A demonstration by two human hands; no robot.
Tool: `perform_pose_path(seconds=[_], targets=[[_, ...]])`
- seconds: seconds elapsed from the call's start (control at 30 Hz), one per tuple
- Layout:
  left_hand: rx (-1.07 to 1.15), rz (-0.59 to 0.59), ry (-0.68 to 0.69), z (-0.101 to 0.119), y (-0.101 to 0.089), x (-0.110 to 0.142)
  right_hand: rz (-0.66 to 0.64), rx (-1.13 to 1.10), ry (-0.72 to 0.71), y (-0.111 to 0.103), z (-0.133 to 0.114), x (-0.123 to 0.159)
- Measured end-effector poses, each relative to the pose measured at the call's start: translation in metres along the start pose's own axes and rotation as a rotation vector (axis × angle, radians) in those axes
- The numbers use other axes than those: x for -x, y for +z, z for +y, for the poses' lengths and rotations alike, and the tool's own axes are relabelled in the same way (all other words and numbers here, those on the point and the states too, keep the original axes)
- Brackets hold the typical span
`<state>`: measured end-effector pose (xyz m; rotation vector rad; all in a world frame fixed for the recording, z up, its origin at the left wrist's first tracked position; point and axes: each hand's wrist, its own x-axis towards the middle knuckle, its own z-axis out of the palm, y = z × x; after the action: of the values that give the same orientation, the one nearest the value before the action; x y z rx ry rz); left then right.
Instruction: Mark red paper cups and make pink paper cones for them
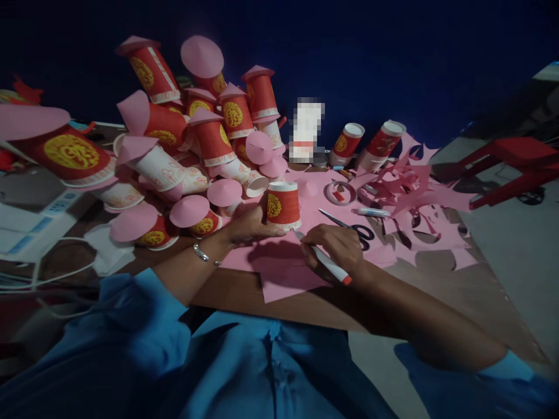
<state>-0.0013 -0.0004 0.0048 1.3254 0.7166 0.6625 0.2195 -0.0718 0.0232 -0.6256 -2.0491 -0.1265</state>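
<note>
A red paper cup (286, 206) with a yellow emblem stands upside down on the pink paper (301, 265). My left hand (253, 226) is closed around its lower left side, thumb near the white rim. In my right hand (336, 247) is a white marker (329, 266) with an orange-red end. Its tip points at the rim of the cup; whether it touches, I cannot tell. Just beyond my right hand lie scissors (349, 226) with black handles, blades apart.
Several red and white cups with pink cone tops (207, 137) are piled at the left. Pink paper offcuts (423, 198) heap up at the right, near a tape roll (340, 192) and a glue tube (373, 212). Two cups (347, 144) stand behind. A red stool (517, 160) is beyond the table.
</note>
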Motion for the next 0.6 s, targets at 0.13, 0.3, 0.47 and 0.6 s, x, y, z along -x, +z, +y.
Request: perform_pose_path(seconds=[0.13, 0.3, 0.47, 0.6], targets=[[0.008, -0.004, -0.026, -0.0011, -0.0007, -0.0005, -0.009, 0.005, 0.010, 0.0001, 0.0004, 0.0009], [0.010, -0.012, -0.056, 0.0016, 0.0001, 0.0014, -0.005, 0.018, 0.001, 0.0000, 0.0002, -0.0002], [0.002, 0.000, -0.059, 0.0010, 0.0000, 0.0000, -0.026, -0.009, 0.007, -0.0002, 0.0022, 0.0016], [0.015, -0.002, -0.042, -0.0021, -0.0010, -0.0012, -0.041, -0.031, 0.014, 0.0005, 0.0036, 0.0039]])
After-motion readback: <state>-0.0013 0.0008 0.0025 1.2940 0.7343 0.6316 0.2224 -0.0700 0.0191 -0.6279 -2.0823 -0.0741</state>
